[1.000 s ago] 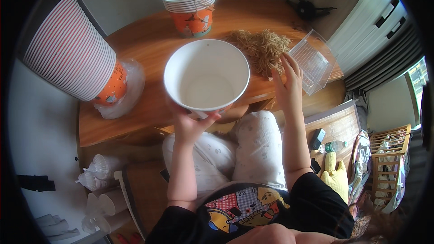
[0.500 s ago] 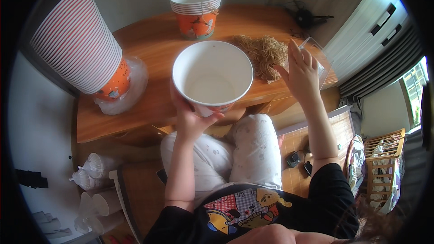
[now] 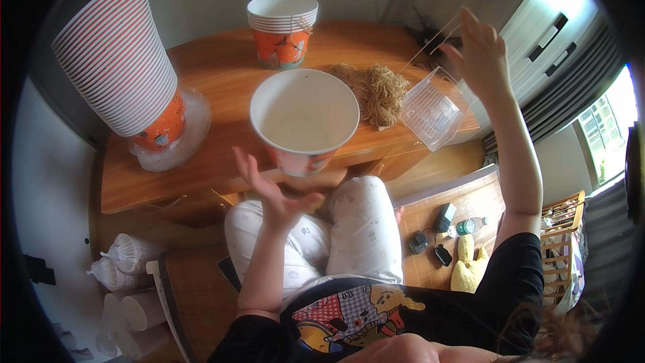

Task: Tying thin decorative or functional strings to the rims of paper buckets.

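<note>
A large paper bucket (image 3: 306, 111), white inside with an orange printed outside, stands at the table's front edge. Just in front of it, my left hand (image 3: 274, 191) is open, fingers spread and apart from the bucket. My right hand (image 3: 480, 54) is raised at the right, its fingers pinching a thin tan twine loop. The strands run down toward a tangled pile of twine (image 3: 383, 94) on the table. Under that hand sits a clear plastic box (image 3: 433, 111), near the table's right edge.
A tall leaning stack of paper buckets (image 3: 121, 60) rises at the left, its base in clear plastic. A shorter bucket stack (image 3: 282, 30) with twine on its rim stands at the back of the wooden table (image 3: 222, 87). Wrapped bundles (image 3: 127, 255) lie at lower left.
My left hand has let go of the bucket and opened. My right hand has risen up and to the right, drawing twine from the pile. More of the clear box shows.
</note>
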{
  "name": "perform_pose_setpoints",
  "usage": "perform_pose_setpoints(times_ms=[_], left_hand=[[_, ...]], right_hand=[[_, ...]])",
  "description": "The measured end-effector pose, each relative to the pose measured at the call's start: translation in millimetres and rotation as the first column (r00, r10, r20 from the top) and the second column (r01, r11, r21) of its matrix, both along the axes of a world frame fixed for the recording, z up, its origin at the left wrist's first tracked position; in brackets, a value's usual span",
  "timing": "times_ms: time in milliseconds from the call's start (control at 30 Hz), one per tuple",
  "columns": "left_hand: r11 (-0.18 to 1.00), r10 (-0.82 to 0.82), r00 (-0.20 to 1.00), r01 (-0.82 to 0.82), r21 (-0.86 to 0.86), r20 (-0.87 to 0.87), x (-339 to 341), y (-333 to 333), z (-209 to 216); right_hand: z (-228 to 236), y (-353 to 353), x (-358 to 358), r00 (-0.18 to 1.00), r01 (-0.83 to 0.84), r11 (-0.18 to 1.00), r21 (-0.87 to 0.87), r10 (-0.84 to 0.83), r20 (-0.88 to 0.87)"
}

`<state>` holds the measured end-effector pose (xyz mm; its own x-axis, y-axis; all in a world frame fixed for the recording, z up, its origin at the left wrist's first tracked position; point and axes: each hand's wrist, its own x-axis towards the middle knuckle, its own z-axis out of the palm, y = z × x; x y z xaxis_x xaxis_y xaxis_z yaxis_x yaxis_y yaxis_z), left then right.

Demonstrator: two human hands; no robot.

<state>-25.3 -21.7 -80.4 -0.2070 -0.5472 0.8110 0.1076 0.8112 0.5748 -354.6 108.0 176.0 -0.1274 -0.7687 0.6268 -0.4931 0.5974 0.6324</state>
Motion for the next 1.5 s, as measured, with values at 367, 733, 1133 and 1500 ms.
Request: perform_pose_setpoints(times_ms=[367, 733, 1133, 1500], left_hand=[[-0.430, -0.873, -0.236, 0.784, 0.447, -0.426, 1.3, 105.0, 19.3], [-0.352, -0.659, 0.331, 0.657, 0.666, -0.675, 1.9, 124.4, -19.3], [-0.057, -0.776, 0.407, 0.716, 0.696, -0.482, 49.1, 138.4, 58.4], [0.070, -0.873, 0.377, 0.723, 0.687, -0.308, 77.3, 156.5, 80.1]], right_hand=[[-15.6, 104.9, 172.7, 0.882, -0.353, 0.927, 0.127, 0.284, 0.377], [-193.3, 177.0, 227.8, -0.084, -0.954, 0.297, 0.033, -0.373, 0.924], [-276.4, 180.6, 266.8, -0.228, -0.845, 0.531, -0.062, -0.253, 0.940], [-280.7, 166.4, 272.5, -0.211, -0.911, 0.408, -0.061, -0.335, 0.918]])
